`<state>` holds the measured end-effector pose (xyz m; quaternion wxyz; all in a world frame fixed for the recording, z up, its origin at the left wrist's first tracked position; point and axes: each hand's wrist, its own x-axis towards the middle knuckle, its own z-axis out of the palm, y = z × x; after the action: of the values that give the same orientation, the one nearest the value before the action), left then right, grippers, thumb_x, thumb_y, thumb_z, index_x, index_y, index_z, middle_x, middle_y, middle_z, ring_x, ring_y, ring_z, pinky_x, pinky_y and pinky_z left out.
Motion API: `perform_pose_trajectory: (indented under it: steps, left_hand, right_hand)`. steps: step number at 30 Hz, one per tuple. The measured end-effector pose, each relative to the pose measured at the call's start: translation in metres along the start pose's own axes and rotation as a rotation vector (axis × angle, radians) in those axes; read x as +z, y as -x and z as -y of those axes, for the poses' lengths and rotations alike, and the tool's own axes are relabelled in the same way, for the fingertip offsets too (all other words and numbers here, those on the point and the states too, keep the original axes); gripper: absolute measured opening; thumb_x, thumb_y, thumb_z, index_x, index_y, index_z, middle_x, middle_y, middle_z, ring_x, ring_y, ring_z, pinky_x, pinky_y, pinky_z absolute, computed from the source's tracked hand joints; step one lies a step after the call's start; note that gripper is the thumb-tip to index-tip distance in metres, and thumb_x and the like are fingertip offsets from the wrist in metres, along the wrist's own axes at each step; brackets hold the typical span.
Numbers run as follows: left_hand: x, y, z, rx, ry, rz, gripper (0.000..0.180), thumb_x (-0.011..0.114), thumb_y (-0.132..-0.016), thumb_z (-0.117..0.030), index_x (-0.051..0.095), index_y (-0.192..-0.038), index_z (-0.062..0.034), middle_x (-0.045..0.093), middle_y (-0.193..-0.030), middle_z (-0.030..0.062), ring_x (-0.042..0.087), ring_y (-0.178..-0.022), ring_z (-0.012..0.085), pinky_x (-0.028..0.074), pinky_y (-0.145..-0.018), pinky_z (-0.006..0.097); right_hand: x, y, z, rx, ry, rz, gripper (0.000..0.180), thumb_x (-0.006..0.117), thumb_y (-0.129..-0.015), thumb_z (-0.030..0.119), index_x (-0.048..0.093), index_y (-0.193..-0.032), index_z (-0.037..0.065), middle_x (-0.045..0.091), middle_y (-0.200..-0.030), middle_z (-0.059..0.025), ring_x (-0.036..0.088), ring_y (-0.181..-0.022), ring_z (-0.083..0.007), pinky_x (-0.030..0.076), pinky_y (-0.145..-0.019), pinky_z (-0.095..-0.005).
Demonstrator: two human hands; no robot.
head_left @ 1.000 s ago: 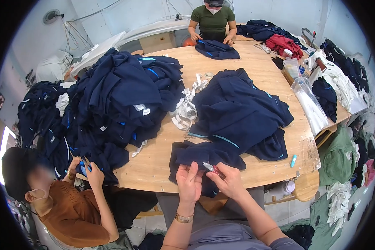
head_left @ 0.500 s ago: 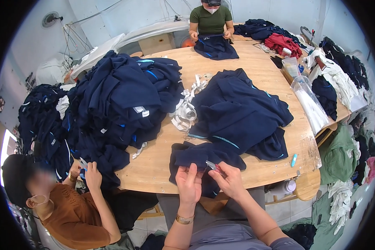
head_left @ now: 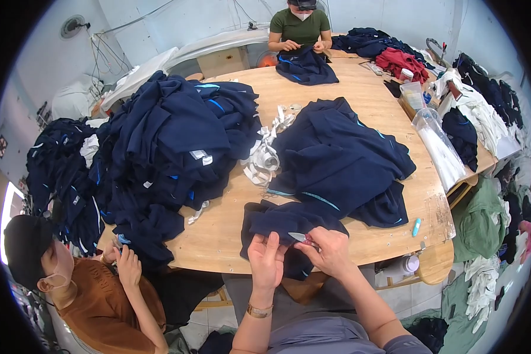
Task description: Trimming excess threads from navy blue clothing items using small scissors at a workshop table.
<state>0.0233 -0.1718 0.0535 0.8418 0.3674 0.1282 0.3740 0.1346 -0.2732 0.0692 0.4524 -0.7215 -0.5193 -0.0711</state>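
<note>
A navy garment [head_left: 277, 222] lies bunched at the near edge of the table. My left hand [head_left: 266, 259] is closed on its near edge, thumb uppermost and palm turned up; the cloth hides some fingertips. Thread snips [head_left: 300, 237] with a red grip sit in my right hand [head_left: 329, 251], their pale blades directed left over the fabric, close to my left fingertips. Whether a thread lies at the blades is too small to tell. Just beyond, a larger heap of navy garments [head_left: 342, 159] with light blue trim covers the table's middle.
A tall navy garment pile [head_left: 165, 130] fills the table's left side. White tape strips [head_left: 261, 159] lie between the heaps. A turquoise cutter-like tool [head_left: 416, 227] rests at right. One co-worker [head_left: 109, 295] sits at left, another [head_left: 301, 29] at the far end, both handling dark cloth.
The snips in my right hand have swung so their blades point more to the left. My left hand has barely moved. Both co-workers' hands have shifted, and the left one's head has turned.
</note>
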Motion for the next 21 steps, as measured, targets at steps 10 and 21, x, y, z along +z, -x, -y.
perform_pose_trajectory:
  steps: [10, 21]
  left_hand:
    - [0.004, 0.001, -0.003, -0.017, -0.037, 0.026, 0.027, 0.049, -0.094, -0.012, 0.046, -0.118, 0.0011, 0.056, -0.112, 0.0122, 0.058, -0.099, 0.0193, 0.049, -0.086, 0.035]
    - [0.007, 0.003, -0.001, 0.004, -0.136, -0.005, 0.030, 0.059, -0.084, 0.003, 0.049, -0.113, 0.0030, 0.057, -0.108, 0.0091, 0.056, -0.098, 0.0132, 0.043, -0.088, 0.025]
  right_hand:
    - [-0.005, 0.002, -0.001, 0.191, -0.236, -0.061, 0.029, 0.074, -0.074, 0.024, 0.054, -0.071, 0.004, 0.050, -0.058, -0.0071, 0.050, -0.047, -0.0218, 0.038, -0.045, -0.0288]
    - [-0.001, -0.002, 0.009, 0.406, -0.597, 0.011, 0.015, 0.070, -0.078, 0.009, 0.057, -0.079, 0.003, 0.043, -0.057, 0.0080, 0.035, -0.050, -0.0007, 0.028, -0.044, -0.0195]
